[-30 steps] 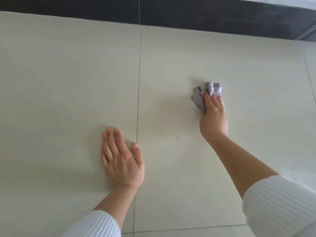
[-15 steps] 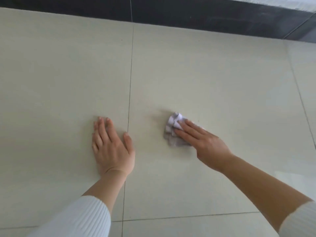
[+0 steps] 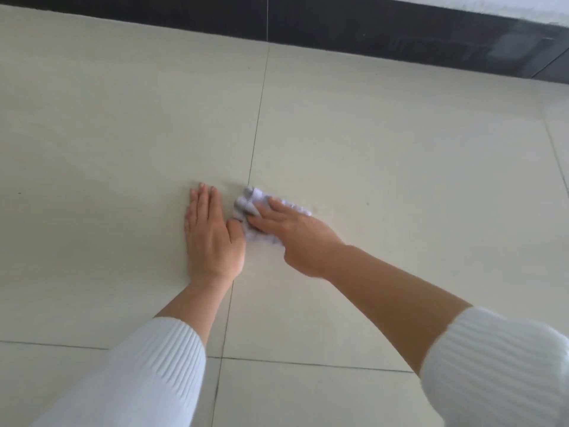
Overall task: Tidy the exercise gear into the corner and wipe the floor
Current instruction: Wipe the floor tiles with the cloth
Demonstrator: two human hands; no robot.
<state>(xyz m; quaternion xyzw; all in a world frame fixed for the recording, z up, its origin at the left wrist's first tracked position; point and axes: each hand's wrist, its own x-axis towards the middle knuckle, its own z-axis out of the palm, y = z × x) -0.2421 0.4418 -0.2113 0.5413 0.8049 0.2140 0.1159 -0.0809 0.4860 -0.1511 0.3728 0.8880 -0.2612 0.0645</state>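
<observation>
A crumpled grey-white cloth (image 3: 251,202) lies on the pale tiled floor (image 3: 385,167) near a tile joint. My right hand (image 3: 292,232) presses it down with straight fingers, the palm covering much of it. My left hand (image 3: 212,232) lies flat on the floor just left of the cloth, its thumb touching the cloth's edge. Both forearms come in from below, in white ribbed sleeves. No exercise gear is in view.
A dark skirting band (image 3: 338,23) runs along the far edge of the floor, with a white wall strip (image 3: 508,4) above it at the top right. Tile joints cross near the bottom centre.
My right hand has swept the cloth leftward and toward me, from the far right of the tile to right beside my left hand. My left hand has stayed flat on the floor.
</observation>
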